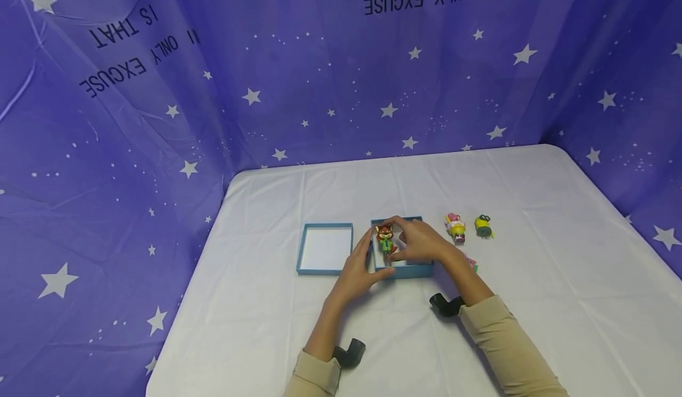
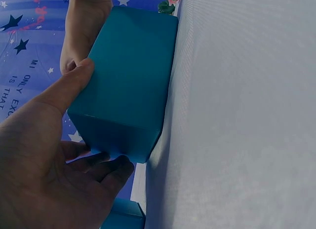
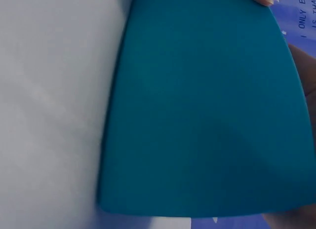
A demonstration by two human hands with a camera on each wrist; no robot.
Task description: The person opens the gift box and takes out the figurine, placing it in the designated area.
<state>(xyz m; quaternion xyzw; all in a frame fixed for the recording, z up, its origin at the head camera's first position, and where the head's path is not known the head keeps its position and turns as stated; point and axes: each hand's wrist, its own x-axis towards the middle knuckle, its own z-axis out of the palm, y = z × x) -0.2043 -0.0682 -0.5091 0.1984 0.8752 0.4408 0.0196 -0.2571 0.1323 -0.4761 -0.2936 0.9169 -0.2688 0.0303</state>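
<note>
A blue box (image 1: 412, 271) with a white inside stands on the table, open side up. My right hand (image 1: 423, 242) reaches over it from the right and holds a small fox figurine (image 1: 386, 238) in a green top between thumb and fingers, over the box's left part. My left hand (image 1: 356, 276) grips the box's near left corner. In the left wrist view its thumb (image 2: 85, 67) lies at the rim and its fingers (image 2: 118, 172) are against the side wall. The right wrist view is mostly filled by the outer wall of the box (image 3: 202, 110), which hides the figurine.
Left of the box lies a shallow blue-rimmed lid (image 1: 326, 248), white inside. To the right are a pink-and-yellow figurine (image 1: 456, 230), a yellow-and-green figurine (image 1: 483, 226) and a pink-and-green piece (image 1: 472, 262), partly hidden by the right arm. Purple star curtains (image 1: 330, 77) surround the white-covered table (image 1: 256, 308).
</note>
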